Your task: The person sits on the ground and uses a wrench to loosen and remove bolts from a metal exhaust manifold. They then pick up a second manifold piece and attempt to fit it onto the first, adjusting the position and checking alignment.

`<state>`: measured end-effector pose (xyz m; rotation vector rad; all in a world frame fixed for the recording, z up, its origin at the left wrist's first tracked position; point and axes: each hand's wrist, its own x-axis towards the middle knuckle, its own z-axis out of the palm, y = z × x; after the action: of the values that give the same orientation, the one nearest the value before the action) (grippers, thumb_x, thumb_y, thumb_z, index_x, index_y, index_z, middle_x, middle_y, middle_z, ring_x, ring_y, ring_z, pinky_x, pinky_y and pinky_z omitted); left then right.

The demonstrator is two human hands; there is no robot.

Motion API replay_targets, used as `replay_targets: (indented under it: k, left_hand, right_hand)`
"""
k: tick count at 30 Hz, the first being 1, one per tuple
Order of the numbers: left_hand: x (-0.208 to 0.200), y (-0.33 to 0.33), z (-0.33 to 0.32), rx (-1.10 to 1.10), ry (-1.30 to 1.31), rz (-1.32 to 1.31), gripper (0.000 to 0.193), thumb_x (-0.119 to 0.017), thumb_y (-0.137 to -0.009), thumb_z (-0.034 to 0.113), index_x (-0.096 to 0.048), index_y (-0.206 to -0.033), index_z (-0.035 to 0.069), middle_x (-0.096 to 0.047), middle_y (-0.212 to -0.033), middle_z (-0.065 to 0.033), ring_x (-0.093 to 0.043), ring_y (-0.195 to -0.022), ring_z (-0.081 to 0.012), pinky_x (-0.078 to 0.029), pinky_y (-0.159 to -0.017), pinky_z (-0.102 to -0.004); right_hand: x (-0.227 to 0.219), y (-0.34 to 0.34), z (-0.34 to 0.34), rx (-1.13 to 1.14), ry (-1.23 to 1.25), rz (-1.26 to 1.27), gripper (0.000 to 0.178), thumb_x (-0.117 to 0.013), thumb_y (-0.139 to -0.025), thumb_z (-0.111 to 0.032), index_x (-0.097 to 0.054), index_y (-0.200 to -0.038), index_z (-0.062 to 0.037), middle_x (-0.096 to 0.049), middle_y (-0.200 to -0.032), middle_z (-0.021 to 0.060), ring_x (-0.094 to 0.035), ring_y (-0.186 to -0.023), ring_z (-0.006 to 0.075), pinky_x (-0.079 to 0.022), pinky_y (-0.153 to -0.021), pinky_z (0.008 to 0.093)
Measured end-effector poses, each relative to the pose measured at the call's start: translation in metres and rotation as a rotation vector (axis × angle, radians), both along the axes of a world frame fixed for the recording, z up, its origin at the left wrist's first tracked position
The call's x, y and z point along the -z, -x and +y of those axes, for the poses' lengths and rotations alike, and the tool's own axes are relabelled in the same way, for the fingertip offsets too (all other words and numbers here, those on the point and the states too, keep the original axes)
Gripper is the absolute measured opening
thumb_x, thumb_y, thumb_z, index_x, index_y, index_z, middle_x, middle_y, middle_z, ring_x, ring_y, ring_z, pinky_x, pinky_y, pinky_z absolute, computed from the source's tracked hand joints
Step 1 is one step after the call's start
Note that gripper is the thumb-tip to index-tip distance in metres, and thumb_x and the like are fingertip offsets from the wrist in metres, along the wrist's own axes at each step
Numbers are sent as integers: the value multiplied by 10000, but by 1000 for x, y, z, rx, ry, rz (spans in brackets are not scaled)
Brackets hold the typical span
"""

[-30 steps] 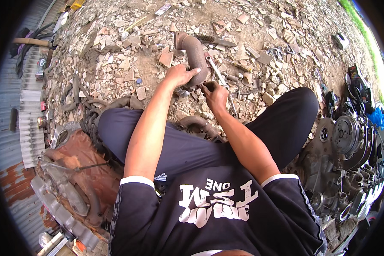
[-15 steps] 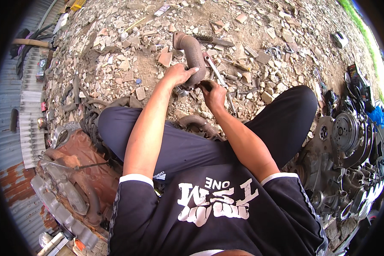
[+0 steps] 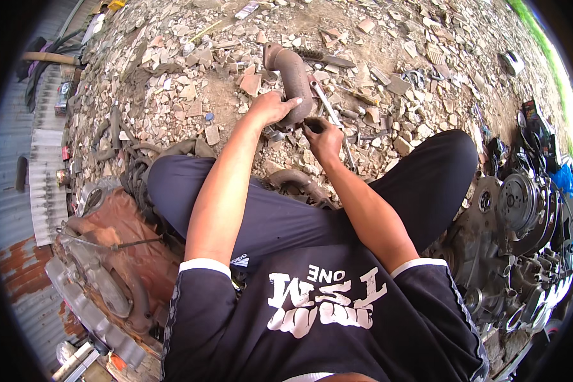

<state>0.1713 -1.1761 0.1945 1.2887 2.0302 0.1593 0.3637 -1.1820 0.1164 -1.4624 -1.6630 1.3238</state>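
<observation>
A rusty, curved exhaust pipe [image 3: 293, 75] with a flange at its far end stands out in front of my crossed legs. My left hand [image 3: 275, 109] is closed around its near bend, thumb lying across the top. At the lower end of the pipe, my right hand [image 3: 325, 140] is pinched by a small bolt-like part; what its fingers hold is hidden. A second rusty curved pipe [image 3: 294, 178] lies between my legs, under my forearms. Just right of the held pipe, a long wrench [image 3: 326, 102] rests on the ground.
A wire brush [image 3: 325, 58] lies beyond the pipe on ground strewn with broken tile [image 3: 251, 83]. To my right are greasy engine parts with a round pulley [image 3: 517, 202]. To my left sit a brown engine cover [image 3: 140, 223] and corrugated metal sheets [image 3: 13, 207].
The whole view has shifted slightly to the right. My left hand keeps its hold on the pipe, and my right fingers have moved only a little at its lower end.
</observation>
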Motion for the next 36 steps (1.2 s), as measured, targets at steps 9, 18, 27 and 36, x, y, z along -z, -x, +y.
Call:
replay_targets:
  k: [9,18,27,36]
  left_hand:
    - [8,2,1,-5,-5,-25,865,-583,-844,725,-660,-1163,-76,-675,-1134,-300,-661,-1099,-397,-510,-956,-436]
    - [6,0,-4,9,-24,68,805,-570,-865,710,-678,-1169,-27,-683,-1130,-282,-661,-1098,-393,-500,-965,-446]
    - [4,1,-3,17,-4,61,785,-572,-859,723,-672,-1236,42,-680,-1165,-259,-653,-1115,-389,-488,-988,-443]
    - [9,2,-2,25,4,52,769,-572,-868,711,-666,-1247,49,-687,-1167,-242,-656,-1118,-376,-492,-983,-436]
  right_hand:
    - [18,-1,7,30,234,32,294,-811,-774,-113,-738,-1047,-32,-765,-921,95,-718,-823,167,-557,-786,311]
    - [3,5,2,27,250,-63,289,-817,-787,-122,-714,-1029,-1,-754,-888,96,-690,-776,172,-548,-763,323]
    - [-6,8,-3,67,140,-75,286,-822,-797,-83,-719,-1044,19,-761,-902,95,-700,-785,138,-554,-756,278]
    - [17,9,1,80,134,-94,258,-839,-764,-91,-756,-1003,-43,-767,-913,108,-719,-785,205,-559,-761,344]
